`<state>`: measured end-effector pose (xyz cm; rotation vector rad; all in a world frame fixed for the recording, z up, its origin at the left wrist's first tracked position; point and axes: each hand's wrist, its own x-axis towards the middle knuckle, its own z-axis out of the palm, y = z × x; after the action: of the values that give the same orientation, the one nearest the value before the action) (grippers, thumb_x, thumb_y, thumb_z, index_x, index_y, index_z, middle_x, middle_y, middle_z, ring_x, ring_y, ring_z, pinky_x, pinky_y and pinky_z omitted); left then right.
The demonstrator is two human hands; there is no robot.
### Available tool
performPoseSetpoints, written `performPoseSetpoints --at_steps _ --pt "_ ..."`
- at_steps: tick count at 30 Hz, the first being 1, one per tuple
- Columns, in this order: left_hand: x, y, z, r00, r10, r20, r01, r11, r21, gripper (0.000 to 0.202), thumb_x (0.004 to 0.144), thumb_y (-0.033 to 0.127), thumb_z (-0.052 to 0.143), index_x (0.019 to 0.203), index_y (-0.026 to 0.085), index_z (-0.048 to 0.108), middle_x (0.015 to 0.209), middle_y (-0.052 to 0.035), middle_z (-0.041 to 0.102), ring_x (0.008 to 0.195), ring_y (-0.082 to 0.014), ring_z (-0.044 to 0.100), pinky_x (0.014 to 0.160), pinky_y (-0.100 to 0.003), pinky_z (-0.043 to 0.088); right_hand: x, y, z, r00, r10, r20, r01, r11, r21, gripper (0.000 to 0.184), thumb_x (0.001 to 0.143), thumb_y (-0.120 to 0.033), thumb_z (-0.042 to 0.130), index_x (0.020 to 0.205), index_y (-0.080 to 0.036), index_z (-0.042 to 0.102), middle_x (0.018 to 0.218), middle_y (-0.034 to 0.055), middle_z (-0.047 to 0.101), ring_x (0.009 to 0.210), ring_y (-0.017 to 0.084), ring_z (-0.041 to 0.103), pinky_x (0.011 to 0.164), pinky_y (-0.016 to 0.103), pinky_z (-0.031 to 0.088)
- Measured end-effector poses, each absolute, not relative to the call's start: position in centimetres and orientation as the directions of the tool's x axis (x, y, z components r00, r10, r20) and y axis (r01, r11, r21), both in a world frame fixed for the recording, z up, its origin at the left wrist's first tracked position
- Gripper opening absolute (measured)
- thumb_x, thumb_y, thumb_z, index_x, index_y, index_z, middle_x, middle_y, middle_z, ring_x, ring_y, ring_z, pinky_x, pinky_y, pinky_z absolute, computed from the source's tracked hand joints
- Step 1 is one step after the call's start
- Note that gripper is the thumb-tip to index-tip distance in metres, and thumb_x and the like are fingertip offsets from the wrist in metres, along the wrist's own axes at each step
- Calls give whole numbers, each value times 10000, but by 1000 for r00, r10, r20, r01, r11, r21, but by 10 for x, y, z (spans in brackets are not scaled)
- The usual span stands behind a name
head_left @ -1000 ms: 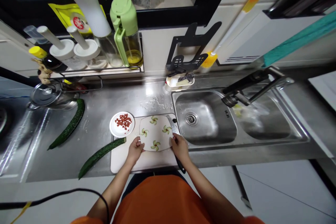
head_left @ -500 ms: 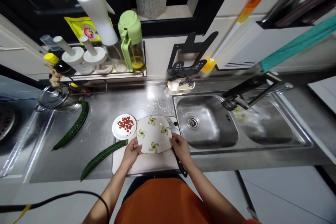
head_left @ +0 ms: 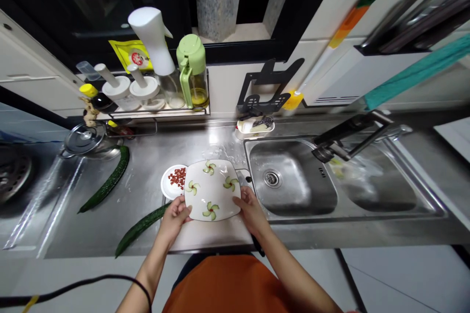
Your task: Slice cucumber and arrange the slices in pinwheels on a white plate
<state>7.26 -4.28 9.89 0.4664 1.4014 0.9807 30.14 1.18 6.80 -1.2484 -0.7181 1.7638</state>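
A square white plate (head_left: 211, 176) carries several cucumber pinwheels with red centres. I hold it lifted above the white cutting board (head_left: 209, 234). My left hand (head_left: 176, 215) grips its left near edge, and my right hand (head_left: 248, 208) grips its right near edge. Behind the plate's left corner sits a small white dish of red berries (head_left: 172, 181), partly hidden by the plate. A knife handle (head_left: 257, 249) pokes out below my right wrist.
One whole cucumber (head_left: 141, 227) lies left of the board and another (head_left: 106, 183) further left. A steel sink (head_left: 293, 181) with a faucet (head_left: 348, 137) is on the right. Bottles stand on a rack (head_left: 157, 107) at the back. A pot lid (head_left: 82, 139) sits far left.
Both hands have lifted the plate off the cutting board toward the camera; it now covers part of the berry dish. The view has tilted up slightly.
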Motion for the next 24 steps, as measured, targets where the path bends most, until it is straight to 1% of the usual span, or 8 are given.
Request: performPoseSetpoints --at_steps 3,5,8,12,17,20,24 --pt "73 -43 103 -107 802 -588 -293 539 790 472 656 406 755 1024 171 574 823 -35 702 646 -110 623 598 -194 477 299 10 72 -207 816 -540 -371 -577 -728 362 654 -347 734 922 -282 499 856 -22 619 675 154 574 585 283 437" --pt "72 -43 104 -96 807 -582 -292 537 792 473 669 404 746 1040 171 571 842 -43 703 660 -119 631 600 -199 478 298 10 72 -225 804 -550 -387 -592 -707 382 656 -328 739 951 -290 499 900 -19 620 719 165 588 601 294 455" --pt "71 -42 106 -97 809 -580 -289 535 794 463 672 402 744 1033 169 571 844 -46 701 665 -125 635 595 -200 479 296 10 72 -237 802 -548 -401 -595 -697 380 664 -303 741 961 -292 503 930 -13 616 758 174 593 620 307 477" --pt "70 -41 107 -102 812 -575 -294 527 797 455 675 397 746 1030 169 574 832 -40 699 643 -106 618 587 -184 470 295 12 72 -234 802 -550 -408 -595 -693 380 666 -283 742 970 -295 515 942 -9 614 767 177 595 622 313 493" --pt "68 -40 106 -90 817 -569 -293 525 799 472 687 411 736 1057 174 563 828 -34 697 643 -106 616 580 -180 460 292 14 78 -260 807 -530 -405 -589 -699 406 669 -280 730 1023 -290 534 1007 8 626 817 197 607 644 329 512" --pt "67 -40 104 -85 815 -573 -290 530 797 491 679 428 738 1064 178 565 833 -33 699 653 -117 623 590 -192 464 292 14 84 -276 805 -525 -388 -593 -706 435 658 -288 727 1056 -282 550 975 8 639 790 194 613 634 323 515" --pt "68 -41 104 -101 802 -589 -282 544 790 545 622 460 767 1053 180 583 824 -34 704 649 -131 629 594 -209 470 293 15 87 -281 801 -529 -369 -599 -711 445 647 -315 724 1062 -287 567 974 6 657 754 188 625 621 318 513"
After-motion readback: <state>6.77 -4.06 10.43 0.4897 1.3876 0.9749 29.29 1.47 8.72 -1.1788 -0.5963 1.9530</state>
